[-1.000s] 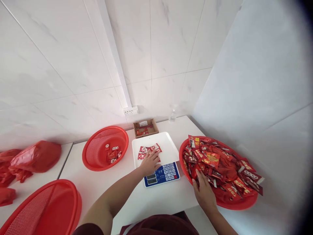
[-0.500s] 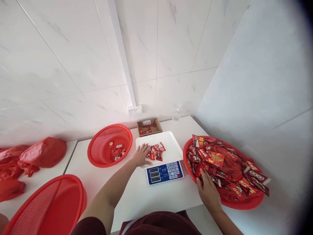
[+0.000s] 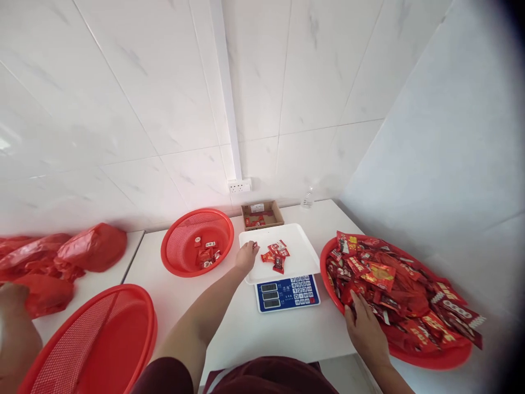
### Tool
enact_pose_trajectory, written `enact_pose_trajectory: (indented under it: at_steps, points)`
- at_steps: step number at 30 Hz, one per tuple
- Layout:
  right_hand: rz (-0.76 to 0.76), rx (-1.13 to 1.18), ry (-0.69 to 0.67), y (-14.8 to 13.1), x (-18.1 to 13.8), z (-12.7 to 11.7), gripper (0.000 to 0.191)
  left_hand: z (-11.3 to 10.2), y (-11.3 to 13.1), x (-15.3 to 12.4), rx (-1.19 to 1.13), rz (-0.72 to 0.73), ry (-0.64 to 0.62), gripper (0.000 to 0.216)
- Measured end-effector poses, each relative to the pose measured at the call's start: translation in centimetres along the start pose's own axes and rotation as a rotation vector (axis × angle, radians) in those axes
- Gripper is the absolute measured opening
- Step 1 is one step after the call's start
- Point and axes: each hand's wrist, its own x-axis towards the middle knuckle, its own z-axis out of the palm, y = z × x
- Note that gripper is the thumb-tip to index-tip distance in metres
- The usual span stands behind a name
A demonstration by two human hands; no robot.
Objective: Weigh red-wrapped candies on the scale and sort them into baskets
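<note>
The tray (image 3: 303, 257) is smooth plastic; from it, packets (image 3: 397, 295) at four o'clock look glossy, the box (image 3: 270, 207) at eleven matt cardboard.

I wear a dark maroon top (image 3: 273, 376). Its left sleeve (image 3: 166, 376) is short, the same colour, ending above my elbow (image 3: 200, 338). A narrow pale grey strip (image 3: 217, 381) slants across the top at left. My forearms (image 3: 219, 307) and fingers (image 3: 362, 310) are bare.
</note>
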Motion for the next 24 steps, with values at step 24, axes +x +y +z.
enact_pose_trajectory:
  at_steps: [24]
  points:
    - [0.005,0.082,-0.044,0.6,0.1,0.3,0.055,3.5,6.5,2.9,0.144,0.199,-0.042,0.036]
